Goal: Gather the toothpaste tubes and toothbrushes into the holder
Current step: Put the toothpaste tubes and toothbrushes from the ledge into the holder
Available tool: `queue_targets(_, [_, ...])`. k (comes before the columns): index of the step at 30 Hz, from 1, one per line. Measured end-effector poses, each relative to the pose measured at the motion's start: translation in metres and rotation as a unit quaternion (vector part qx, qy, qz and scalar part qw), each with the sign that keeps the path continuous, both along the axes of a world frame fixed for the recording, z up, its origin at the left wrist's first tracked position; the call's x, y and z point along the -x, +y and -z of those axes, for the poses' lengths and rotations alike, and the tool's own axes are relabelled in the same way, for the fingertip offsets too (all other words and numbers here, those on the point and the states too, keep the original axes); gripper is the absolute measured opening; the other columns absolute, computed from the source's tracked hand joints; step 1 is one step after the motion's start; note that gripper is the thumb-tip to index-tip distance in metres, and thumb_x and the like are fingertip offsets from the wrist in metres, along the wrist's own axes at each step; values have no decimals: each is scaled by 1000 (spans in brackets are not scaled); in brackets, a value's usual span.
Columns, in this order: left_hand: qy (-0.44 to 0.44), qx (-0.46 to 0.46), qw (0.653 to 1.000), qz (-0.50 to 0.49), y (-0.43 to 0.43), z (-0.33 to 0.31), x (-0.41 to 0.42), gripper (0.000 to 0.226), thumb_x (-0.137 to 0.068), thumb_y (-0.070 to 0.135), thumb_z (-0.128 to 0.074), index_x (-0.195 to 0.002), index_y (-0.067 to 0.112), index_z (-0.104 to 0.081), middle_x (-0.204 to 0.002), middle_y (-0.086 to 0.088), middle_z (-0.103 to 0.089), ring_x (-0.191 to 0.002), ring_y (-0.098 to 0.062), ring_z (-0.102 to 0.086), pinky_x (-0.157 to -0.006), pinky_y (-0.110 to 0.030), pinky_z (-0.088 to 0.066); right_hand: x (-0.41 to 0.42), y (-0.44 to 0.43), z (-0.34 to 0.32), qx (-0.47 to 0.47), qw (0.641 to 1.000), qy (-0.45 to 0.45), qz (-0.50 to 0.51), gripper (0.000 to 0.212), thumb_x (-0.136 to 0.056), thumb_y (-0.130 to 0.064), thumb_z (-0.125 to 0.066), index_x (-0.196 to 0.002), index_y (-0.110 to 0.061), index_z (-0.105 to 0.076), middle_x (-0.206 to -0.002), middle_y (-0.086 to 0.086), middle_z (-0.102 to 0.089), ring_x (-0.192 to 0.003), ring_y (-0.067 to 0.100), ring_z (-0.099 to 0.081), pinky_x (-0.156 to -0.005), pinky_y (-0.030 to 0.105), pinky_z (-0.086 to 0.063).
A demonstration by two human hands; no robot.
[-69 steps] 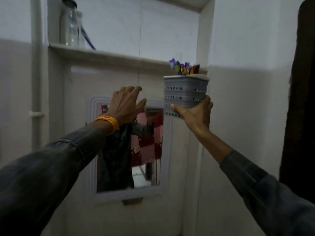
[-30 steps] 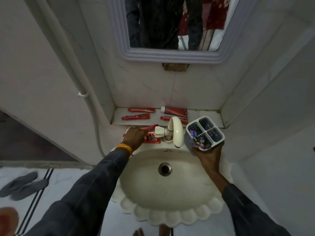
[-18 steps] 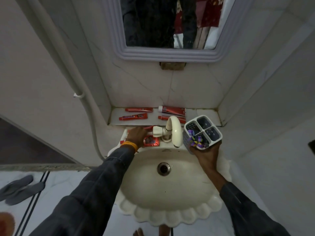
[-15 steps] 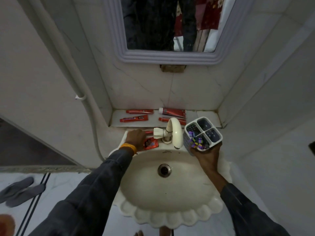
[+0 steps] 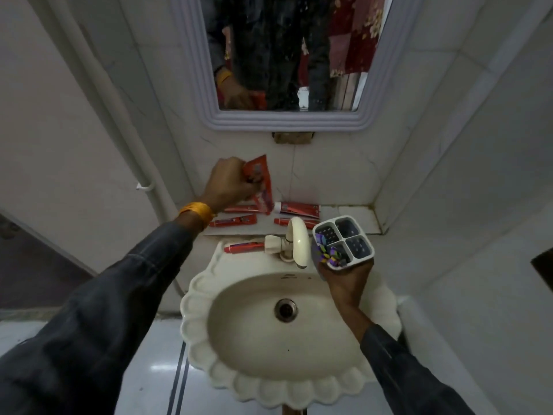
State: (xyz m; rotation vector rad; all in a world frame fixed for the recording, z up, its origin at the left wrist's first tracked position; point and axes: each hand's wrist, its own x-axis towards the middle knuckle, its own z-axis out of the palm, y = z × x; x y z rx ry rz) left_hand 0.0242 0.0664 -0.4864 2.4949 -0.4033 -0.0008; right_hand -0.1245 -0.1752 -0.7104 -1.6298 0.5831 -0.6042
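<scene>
My left hand [image 5: 227, 184] is raised above the ledge, shut on a red toothpaste tube [image 5: 259, 182] that hangs cap down. My right hand [image 5: 347, 280] grips a grey four-compartment holder [image 5: 344, 241] from below, to the right of the tap. Toothbrushes [image 5: 326, 254] with purple heads stand in its nearest left compartment; the other compartments look dark. Several red toothpaste tubes lie on the white ledge [image 5: 353, 215], among them one with a white cap [image 5: 296, 208] and one further left [image 5: 233, 220]. Another tube [image 5: 244, 247] lies on the sink rim left of the tap.
A cream scalloped sink [image 5: 287, 381] with a curved tap [image 5: 299, 242] is below me. A framed mirror [image 5: 287, 118] hangs on the wall above the ledge. A white pipe [image 5: 119, 115] runs down the left wall. Walls close in on both sides.
My left hand has lifted one red tube off the sink rim and raised it above the ledge. My right hand with the holder has stayed beside the tap.
</scene>
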Motion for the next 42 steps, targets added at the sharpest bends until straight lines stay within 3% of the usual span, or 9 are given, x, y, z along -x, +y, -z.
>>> queue_targets(2, [-7, 59, 998, 29, -25, -7, 4, 24, -83, 20, -77, -100, 4, -71, -85, -5, -73, -61, -6, -68, -56, -9, -55, -3, 7, 0, -8, 1000, -5, 15, 118, -53, -25, -107, -154, -14, -47, -151, 6, -64, -139, 20, -66, -112, 47, -59])
queue_targets(5, [-7, 75, 995, 63, -60, 1, 8, 28, -83, 22, -77, -104, 3, -72, -96, -10, -76, -69, -11, -72, -65, -17, -59, -7, 21, -3, -11, 998, -24, 51, 111, -53, -30, -104, -149, -24, -48, -145, 1, -66, -135, 15, -67, -110, 42, -59])
queue_targets(9, [-14, 16, 996, 92, -99, 19, 13, 26, -82, 28, -76, -95, 6, -77, -94, -13, -77, -80, -23, -73, -77, -36, -60, -13, 25, 10, -5, 996, -4, 86, 123, -51, -39, -104, -154, -14, -43, -150, 7, -62, -140, 23, -64, -115, 52, -56])
queue_targets(16, [10, -60, 990, 128, -130, 54, 13, 21, -84, 25, -71, -95, 7, -76, -94, -12, -75, -82, -26, -69, -80, -36, -58, -13, 29, 12, 11, 994, 31, 101, 127, -45, -37, -104, -151, -6, -41, -146, 16, -61, -135, 36, -64, -108, 58, -58])
queue_targets(26, [2, -133, 982, 135, -136, 70, -6, 14, -81, 26, -74, -89, 14, -74, -96, -8, -73, -88, -26, -66, -78, -34, -54, 1, 17, 17, 42, 996, 76, 38, 120, -52, -18, -108, -153, -8, -44, -146, 9, -62, -135, 27, -63, -108, 40, -58])
queue_targets(30, [-6, -123, 978, 170, -132, 69, -12, 12, -87, 20, -69, -94, 12, -74, -101, -7, -73, -93, -22, -66, -77, -27, -47, 0, 12, 16, 37, 997, 73, 12, 118, -53, -16, -108, -152, -8, -45, -143, 5, -60, -132, 21, -61, -98, 13, -49])
queue_targets(35, [7, -106, 974, 199, -127, 68, -12, 17, -84, 21, -73, -98, 12, -75, -103, -6, -74, -94, -21, -67, -77, -27, -49, -1, 6, 15, 42, 997, 68, 0, 118, -54, -14, -108, -153, -8, -44, -148, 8, -60, -133, 19, -59, -96, 1, -44])
queue_targets(39, [52, -60, 979, 188, -110, 70, -20, 21, -76, 30, -80, -90, 14, -78, -93, -3, -77, -84, -18, -69, -76, -28, -53, -2, 6, 16, 43, 996, 74, 9, 118, -52, -32, -108, -151, -15, -47, -145, 7, -65, -134, 24, -66, -107, 39, -60])
queue_targets(42, [58, -6, 990, 131, -90, 75, -32, 22, -81, 36, -75, -89, 15, -77, -90, -1, -77, -82, -18, -69, -78, -32, -57, -3, 4, 18, 47, 997, 65, 14, 115, -54, -27, -107, -152, -13, -48, -145, 8, -65, -134, 26, -66, -108, 42, -58])
